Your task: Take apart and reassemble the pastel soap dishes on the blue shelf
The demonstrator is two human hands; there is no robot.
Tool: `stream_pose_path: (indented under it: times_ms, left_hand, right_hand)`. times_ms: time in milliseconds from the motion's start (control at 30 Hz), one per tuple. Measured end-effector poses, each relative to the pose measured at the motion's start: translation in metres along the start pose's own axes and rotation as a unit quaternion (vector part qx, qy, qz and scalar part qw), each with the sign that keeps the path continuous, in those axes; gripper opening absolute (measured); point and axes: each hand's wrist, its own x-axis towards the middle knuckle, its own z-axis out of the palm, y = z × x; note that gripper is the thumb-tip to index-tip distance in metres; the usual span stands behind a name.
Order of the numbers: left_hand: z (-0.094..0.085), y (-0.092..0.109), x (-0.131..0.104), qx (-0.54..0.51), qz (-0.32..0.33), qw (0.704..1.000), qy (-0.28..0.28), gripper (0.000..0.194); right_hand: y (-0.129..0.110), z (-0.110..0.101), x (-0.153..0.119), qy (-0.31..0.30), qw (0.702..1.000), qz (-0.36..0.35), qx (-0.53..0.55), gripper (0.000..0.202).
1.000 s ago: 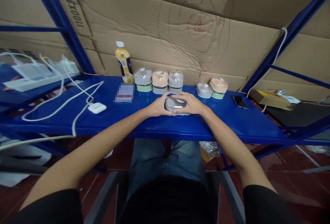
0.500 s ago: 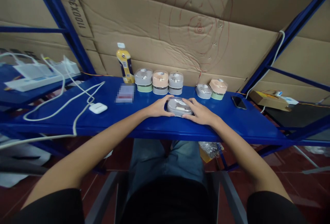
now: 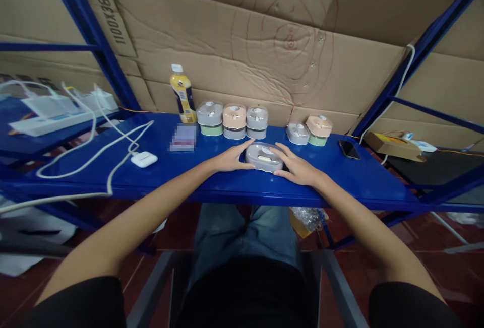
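Container (image 3: 263,158), gray and lidded, resting flat on blue counter (image 3: 227,187) near front edge, pale clip and round white sticker (image 3: 267,150) on top. Left hand (image 3: 233,158) curved about left side, thumb forward, fingers toward back, wide parting between, blue surface showing beside palm. Right hand (image 3: 300,169) at right side, likewise wide, fingers by back right edge of lid, thumb near front right. Firmness of touch: cannot tell. Farther back, before cardboard wall (image 3: 181,20), three two-high stacks in a row, left to right: gray-over-green stack (image 3: 210,118), peach-over-gray stack (image 3: 235,121), gray-over-gray stack (image 3: 257,122). Then a gap, single gray tub (image 3: 298,133), and just beside it peach-over-green stack (image 3: 319,130). At left end of row, upright yellow drink bottle (image 3: 182,93) with white cap; in front of it, pack (image 3: 183,137) blurred by pixels. Well left of hands, white earbud case (image 3: 144,159), looped white cable (image 3: 109,184) close by, power strip (image 3: 53,123) with plugged chargers beyond. Toward right end of counter, dark phone (image 3: 349,149), lying flat; past it, opened carton (image 3: 393,145). On cardboard, red hand-drawn rings (image 3: 290,42). Below, blue jeans (image 3: 244,240), dark red floor tiles.
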Motion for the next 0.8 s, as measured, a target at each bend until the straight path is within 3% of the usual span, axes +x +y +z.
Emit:
stream_pose_path:
  times_ms: [100, 233, 367, 600, 800]
  left_hand:
    - [0.002, -0.001, 0.001, 0.020, -0.011, 0.999, 0.022, 0.087]
    - [0.004, 0.000, 0.003, 0.052, -0.025, 0.998, 0.025, 0.070]
    - [0.003, 0.003, 0.004, 0.064, -0.026, 0.997, 0.025, 0.060]
    - [0.002, 0.006, 0.004, 0.057, -0.031, 0.997, 0.033, 0.055]
    - [0.004, 0.005, 0.006, 0.072, -0.031, 0.997, 0.030, 0.052]
  right_hand:
    - [-0.010, 0.000, -0.002, 0.033, 0.997, 0.037, -0.060, 0.084]
    - [-0.023, -0.001, 0.002, 0.044, 0.971, 0.165, -0.165, 0.076]
    - [-0.013, -0.003, 0.023, 0.034, 0.946, 0.244, -0.213, 0.067]
    - [0.017, -0.018, 0.084, 0.080, 0.941, 0.265, -0.197, 0.042]
    - [-0.002, -0.023, 0.143, 0.202, 0.932, 0.239, -0.180, 0.046]
